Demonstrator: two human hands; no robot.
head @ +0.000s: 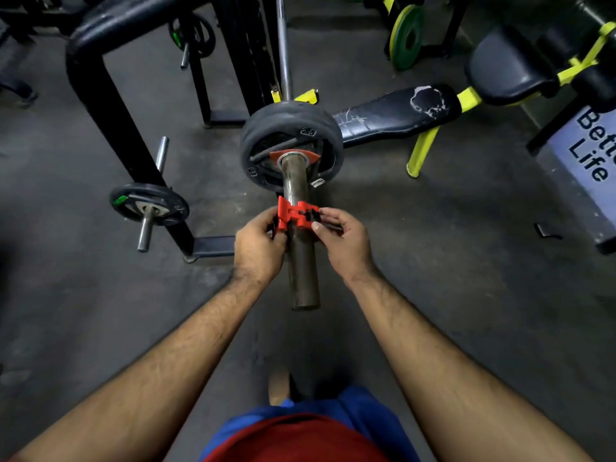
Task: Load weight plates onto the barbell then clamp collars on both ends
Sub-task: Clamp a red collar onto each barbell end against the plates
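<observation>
1. Centrally, one red collar (297,215) sat around the barbell sleeve (301,261), apart from the plates.
2. Two hands held it: the left hand (258,250) gripped its left side with curled fingers, and the right hand (343,240) pinched its lever side.
3. Two black weight plates (291,146) were stacked on the sleeve above centre.
4. One smaller plate (149,204) hung on a rack peg at middle left; one green plate (407,36) stood at upper right.

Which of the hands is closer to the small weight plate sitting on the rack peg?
Left. The left hand grips the red collar on the barbell sleeve, on the side facing the small plate. The right hand pinches the collar from the sleeve's far side.
</observation>
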